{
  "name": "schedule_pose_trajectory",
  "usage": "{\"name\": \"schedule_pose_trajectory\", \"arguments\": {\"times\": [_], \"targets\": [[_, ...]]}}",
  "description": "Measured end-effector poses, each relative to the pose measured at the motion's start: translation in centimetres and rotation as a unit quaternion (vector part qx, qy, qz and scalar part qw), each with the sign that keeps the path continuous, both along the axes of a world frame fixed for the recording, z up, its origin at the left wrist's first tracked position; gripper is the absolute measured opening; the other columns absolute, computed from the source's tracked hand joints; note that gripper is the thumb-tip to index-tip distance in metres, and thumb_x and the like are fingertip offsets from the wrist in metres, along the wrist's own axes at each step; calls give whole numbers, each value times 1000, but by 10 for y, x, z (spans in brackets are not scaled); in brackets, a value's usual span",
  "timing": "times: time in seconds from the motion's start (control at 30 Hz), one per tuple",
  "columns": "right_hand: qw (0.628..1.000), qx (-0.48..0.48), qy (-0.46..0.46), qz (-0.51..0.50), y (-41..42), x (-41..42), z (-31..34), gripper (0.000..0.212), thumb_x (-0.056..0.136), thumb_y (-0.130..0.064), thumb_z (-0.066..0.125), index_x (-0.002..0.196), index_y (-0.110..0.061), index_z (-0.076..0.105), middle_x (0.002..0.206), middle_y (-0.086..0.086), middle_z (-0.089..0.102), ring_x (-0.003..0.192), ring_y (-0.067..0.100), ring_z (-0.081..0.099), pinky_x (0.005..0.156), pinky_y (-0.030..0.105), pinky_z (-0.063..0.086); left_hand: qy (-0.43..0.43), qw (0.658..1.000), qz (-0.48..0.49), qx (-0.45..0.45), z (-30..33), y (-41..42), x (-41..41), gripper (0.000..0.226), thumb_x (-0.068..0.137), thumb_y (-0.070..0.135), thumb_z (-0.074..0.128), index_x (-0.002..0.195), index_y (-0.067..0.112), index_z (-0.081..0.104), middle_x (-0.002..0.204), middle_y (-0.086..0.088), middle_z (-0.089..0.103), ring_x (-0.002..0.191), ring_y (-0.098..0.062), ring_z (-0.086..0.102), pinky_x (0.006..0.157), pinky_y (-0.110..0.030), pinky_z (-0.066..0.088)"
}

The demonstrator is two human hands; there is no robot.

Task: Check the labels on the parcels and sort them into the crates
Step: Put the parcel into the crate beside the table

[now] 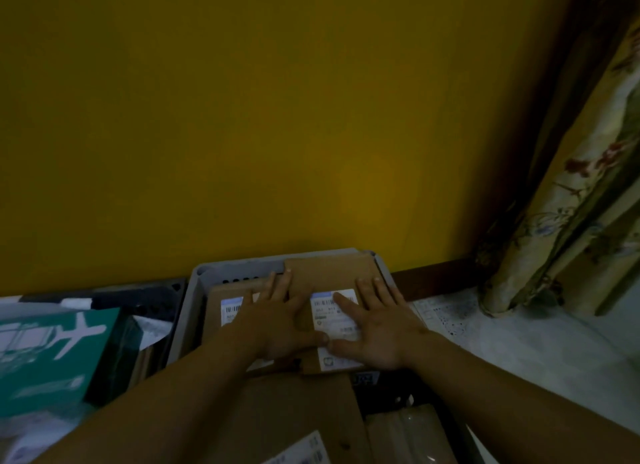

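A grey crate (194, 301) stands against the yellow wall and holds brown cardboard parcels. The right parcel (329, 273) carries a white label (334, 316). My right hand (377, 325) lies flat on that label with straight fingers. My left hand (277, 321) rests flat on the same parcel's left part, fingers spread, thumb touching the label's edge. A second labelled parcel (225, 307) lies to the left in the crate, partly under my left hand.
A dark crate (138, 301) at left holds a green box (52, 356) and other packages. A cardboard parcel (298, 422) with a label lies in a dark crate (464, 439) near me. A floral curtain (571, 204) hangs at right above a pale floor.
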State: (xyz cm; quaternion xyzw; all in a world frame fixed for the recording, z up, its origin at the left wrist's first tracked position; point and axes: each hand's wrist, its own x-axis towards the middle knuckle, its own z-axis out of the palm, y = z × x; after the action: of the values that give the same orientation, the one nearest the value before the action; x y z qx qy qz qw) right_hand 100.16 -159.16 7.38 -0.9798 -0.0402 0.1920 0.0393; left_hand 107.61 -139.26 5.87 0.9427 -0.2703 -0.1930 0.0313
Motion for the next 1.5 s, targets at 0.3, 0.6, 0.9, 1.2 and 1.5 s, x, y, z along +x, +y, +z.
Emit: {"name": "schedule_pose_trajectory", "arguments": {"times": [0.3,0.6,0.9,1.2,1.5], "targets": [[1000,-4,-4,4,2,-3,-9,130,34,-99,-14,150,-42,-15,159,9,-26,143,29,-30,116,49,-18,14,1000,17,-1,-3,0,-10,136,29,103,-1,149,43,-12,157,-1,-30,145,-32,-22,114,-64,-1],[999,-40,-8,13,11,-21,-11,110,48,-95,-7,146,-47,-21,158,8,-29,142,35,-30,113,55,-18,124,984,126,30,-6,29,-57,126,32,104,6,142,49,-25,159,1,-23,143,-43,-19,111,-69,-4],[995,9,-11,99,40,-85,-11,99,70,-94,26,140,-49,-29,147,-4,-43,133,25,-44,106,52,-31,62,997,33,45,-2,58,-106,98,46,102,8,119,59,-41,150,8,-35,140,-30,-31,112,-61,-13],[996,-33,23,82,46,-85,-10,102,69,-93,21,145,-43,-26,146,-3,-41,140,29,-35,108,55,-26,52,995,23,80,1,61,-119,110,45,98,9,132,50,-36,155,3,-31,140,-31,-32,110,-64,-17],[994,-14,107,-21,60,-119,160,103,76,-88,23,152,-31,-16,160,2,-22,147,25,-21,113,56,-16,132,986,80,59,178,93,-152,141,20,102,-15,148,42,-17,158,1,-25,145,-29,-24,112,-64,-12]]}}
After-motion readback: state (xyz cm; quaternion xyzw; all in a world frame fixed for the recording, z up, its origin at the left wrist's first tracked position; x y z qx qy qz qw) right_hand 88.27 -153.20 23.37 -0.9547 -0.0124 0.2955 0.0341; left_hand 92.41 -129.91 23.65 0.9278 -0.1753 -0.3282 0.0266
